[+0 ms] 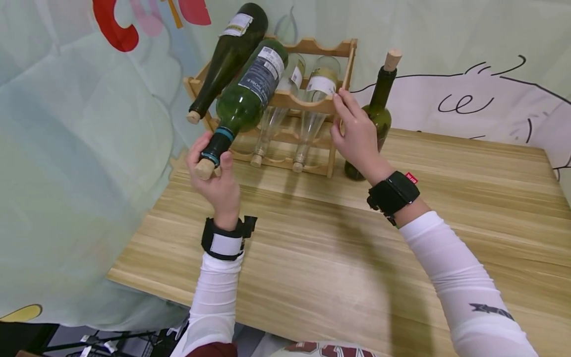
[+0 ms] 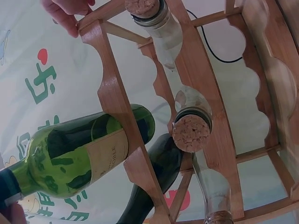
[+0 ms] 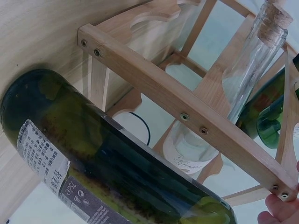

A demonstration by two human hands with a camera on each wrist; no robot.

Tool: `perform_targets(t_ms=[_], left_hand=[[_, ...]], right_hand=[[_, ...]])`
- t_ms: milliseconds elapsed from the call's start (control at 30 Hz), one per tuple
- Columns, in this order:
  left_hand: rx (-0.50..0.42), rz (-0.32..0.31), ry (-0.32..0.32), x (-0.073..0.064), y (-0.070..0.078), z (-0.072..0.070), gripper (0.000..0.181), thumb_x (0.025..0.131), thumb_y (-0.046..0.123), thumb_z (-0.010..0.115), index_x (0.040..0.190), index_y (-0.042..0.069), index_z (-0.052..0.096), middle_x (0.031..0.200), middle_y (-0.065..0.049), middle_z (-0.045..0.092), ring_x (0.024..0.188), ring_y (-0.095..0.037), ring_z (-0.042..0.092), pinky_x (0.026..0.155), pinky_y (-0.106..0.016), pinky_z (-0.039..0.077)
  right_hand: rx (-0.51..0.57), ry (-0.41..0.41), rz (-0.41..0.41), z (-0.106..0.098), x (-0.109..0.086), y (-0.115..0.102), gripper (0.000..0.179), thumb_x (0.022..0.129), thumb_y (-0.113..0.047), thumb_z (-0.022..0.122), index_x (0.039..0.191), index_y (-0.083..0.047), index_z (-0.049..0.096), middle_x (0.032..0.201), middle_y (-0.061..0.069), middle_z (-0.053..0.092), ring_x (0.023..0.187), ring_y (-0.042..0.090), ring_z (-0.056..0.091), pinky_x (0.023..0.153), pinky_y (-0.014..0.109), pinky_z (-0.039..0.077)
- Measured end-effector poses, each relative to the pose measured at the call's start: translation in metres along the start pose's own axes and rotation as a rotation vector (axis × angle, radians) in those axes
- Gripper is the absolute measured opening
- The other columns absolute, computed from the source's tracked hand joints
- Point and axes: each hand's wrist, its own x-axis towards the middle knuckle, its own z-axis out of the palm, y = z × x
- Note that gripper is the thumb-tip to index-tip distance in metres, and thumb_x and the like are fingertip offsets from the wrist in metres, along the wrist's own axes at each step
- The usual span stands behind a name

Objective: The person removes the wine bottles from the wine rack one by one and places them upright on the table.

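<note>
Green bottle at the rack, neck in hand

Left hand [image 1: 220, 191]: fingers and thumb closed about the neck of the green bottle [image 1: 242, 110], its cork [image 1: 205, 169] over the palm. The bottle slants across the upper front rail of the wooden rack [image 1: 290, 101], beside a dark bottle [image 1: 225, 54]; whether its base bears on the rear rail cannot be told. Right hand [image 1: 357, 131]: fingertips and thumb pinch the rack's front corner, apparently steadying it.

Step in hand, by judgement: working the green bottle at its upper berth (putting in or drawing out, one moment cannot settle which). Next move seems to call for guiding it along its length, neck supported, rack held firm, clear of the dark neighbour.

Clear bottles [image 1: 322, 82] lie corked in the rack; an upright bottle [image 1: 381, 116] stands on the counter [image 1: 290, 248] just right of it.

Writing: "NOBLE" reads on the green bottle's blue label [image 1: 262, 74], and again on its cream label [image 2: 108, 154]. The upright bottle's dark label [image 3: 88, 203] gives "75cl"; its white label [image 3: 44, 151] carries Chinese print. A red strap tag [image 1: 411, 178] has letters too small to trust.
</note>
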Motion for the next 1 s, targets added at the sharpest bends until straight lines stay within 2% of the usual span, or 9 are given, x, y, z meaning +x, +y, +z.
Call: perform_targets(t_ms=[100,200,300,533,767,1000], left_hand=[[-0.038,0.017,-0.012,-0.001,-0.003,0.002,0.071,0.070,0.045,0.067,0.098,-0.015,0.043,0.106,-0.018,0.057,0.103,-0.030,0.052,0.088,-0.041,0.044],[-0.055,0.029,-0.012,-0.002,-0.005,0.003,0.070,0.071,0.045,0.066,0.098,-0.015,0.041,0.107,-0.021,0.057,0.103,-0.032,0.052,0.087,-0.040,0.045],[-0.053,0.043,0.000,-0.003,-0.007,0.003,0.071,0.072,0.045,0.066,0.098,-0.016,0.041,0.106,-0.017,0.058,0.102,-0.032,0.053,0.085,-0.039,0.046],[-0.060,0.064,0.108,-0.002,-0.005,0.004,0.069,0.073,0.044,0.066,0.097,-0.014,0.039,0.100,-0.005,0.059,0.096,-0.027,0.053,0.079,-0.036,0.048],[-0.096,0.064,0.170,0.004,0.004,0.006,0.058,0.072,0.040,0.070,0.090,-0.008,0.042,0.093,-0.004,0.059,0.090,-0.026,0.053,0.078,-0.035,0.047],[-0.109,0.085,0.217,0.007,0.010,0.008,0.054,0.072,0.039,0.070,0.085,-0.005,0.041,0.089,-0.005,0.058,0.088,-0.026,0.054,0.081,-0.039,0.046]], right_hand=[[0.001,-0.004,0.001,0.000,0.000,0.000,0.042,0.085,-0.005,0.048,0.127,0.000,0.046,0.134,0.014,0.042,0.113,0.029,0.049,0.064,0.038,0.043],[0.003,-0.006,0.003,0.000,-0.001,0.000,0.043,0.085,-0.005,0.047,0.127,0.000,0.046,0.134,0.014,0.042,0.113,0.029,0.049,0.065,0.038,0.043],[0.007,-0.007,0.004,0.000,-0.001,0.000,0.043,0.085,-0.005,0.047,0.127,0.000,0.045,0.135,0.013,0.042,0.113,0.029,0.049,0.067,0.038,0.044],[-0.003,0.001,-0.002,0.000,0.000,0.002,0.043,0.084,-0.005,0.048,0.127,0.000,0.046,0.134,0.013,0.042,0.113,0.029,0.049,0.064,0.038,0.042],[-0.008,0.000,-0.003,0.000,0.001,0.002,0.043,0.084,-0.004,0.047,0.127,0.000,0.046,0.134,0.014,0.042,0.112,0.030,0.049,0.062,0.039,0.041],[-0.009,-0.001,-0.009,0.000,0.000,0.001,0.042,0.084,-0.004,0.047,0.126,0.001,0.046,0.134,0.014,0.043,0.102,0.032,0.053,0.058,0.038,0.039]])
